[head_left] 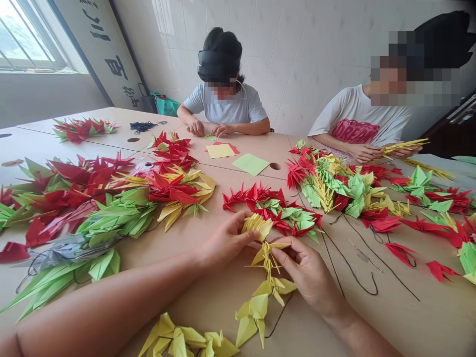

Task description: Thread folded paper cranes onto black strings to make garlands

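Note:
My left hand (pixel 226 240) pinches the top of a string of yellow paper cranes (pixel 266 258), at the bunched cranes near the red and green garland (pixel 275 208). My right hand (pixel 307 270) is closed on a yellow crane lower on the same string. More yellow cranes (pixel 256 312) trail on a dark thread toward me over the beige table (pixel 390 317). Another clump of yellow cranes (pixel 186 339) lies at the near edge.
Heaps of red, green and yellow cranes (pixel 92 203) cover the left; more (pixel 353 193) lie at the right. Flat paper sheets (pixel 251 163) lie at the centre back. Two people sit opposite, folding. Loose thread (pixel 357 275) lies right of my hand.

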### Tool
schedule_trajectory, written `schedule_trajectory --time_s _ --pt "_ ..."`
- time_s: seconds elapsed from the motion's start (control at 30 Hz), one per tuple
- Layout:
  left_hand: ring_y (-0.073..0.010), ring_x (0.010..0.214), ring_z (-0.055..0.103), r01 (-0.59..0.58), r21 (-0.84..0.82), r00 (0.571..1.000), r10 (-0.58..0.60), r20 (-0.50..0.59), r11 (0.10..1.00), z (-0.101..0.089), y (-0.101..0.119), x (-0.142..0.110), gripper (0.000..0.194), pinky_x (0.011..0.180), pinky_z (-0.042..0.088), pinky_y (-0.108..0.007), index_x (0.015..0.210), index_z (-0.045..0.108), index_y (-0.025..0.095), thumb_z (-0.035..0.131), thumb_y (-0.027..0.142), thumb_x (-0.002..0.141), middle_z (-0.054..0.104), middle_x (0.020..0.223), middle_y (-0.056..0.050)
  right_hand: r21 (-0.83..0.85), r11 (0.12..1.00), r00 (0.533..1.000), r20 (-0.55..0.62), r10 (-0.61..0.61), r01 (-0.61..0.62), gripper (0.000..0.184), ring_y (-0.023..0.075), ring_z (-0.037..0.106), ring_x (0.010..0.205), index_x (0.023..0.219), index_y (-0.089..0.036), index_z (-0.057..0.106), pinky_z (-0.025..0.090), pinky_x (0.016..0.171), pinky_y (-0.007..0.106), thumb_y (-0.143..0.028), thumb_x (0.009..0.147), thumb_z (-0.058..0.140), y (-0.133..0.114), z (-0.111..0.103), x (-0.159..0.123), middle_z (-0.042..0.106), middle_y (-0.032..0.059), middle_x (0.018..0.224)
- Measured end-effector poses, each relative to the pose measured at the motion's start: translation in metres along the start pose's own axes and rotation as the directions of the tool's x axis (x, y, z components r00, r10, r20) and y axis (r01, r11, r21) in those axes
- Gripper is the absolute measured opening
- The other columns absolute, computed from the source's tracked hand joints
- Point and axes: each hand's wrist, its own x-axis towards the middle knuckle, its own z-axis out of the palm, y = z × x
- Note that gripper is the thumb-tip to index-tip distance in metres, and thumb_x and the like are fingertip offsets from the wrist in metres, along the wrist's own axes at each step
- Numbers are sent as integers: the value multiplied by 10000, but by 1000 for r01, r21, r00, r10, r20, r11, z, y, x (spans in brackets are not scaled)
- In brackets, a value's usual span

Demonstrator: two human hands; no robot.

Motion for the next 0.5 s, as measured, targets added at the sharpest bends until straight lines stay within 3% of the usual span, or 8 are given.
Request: schedule_trajectory --time_s 0.27,0.5 --pt "-122 723 616 -48 113 995 39 87 992 4 -3 -3 335 655 530 -263 1041 477 191 643 336 788 589 879 -8 296 943 987 97 127 -150 257 140 619 704 841 -191 621 519 656 258 -435 782 679 0 -1 1 673 16 803" --pt "-141 785 587 -58 193 982 21 188 980 1 -3 -3 270 705 484 -267 984 493 182 640 232 763 587 858 -10 321 925 979 57 194 -202 275 110 593 617 781 -185 599 490 577 211 -418 729 735 2 -1 1 655 -12 712"
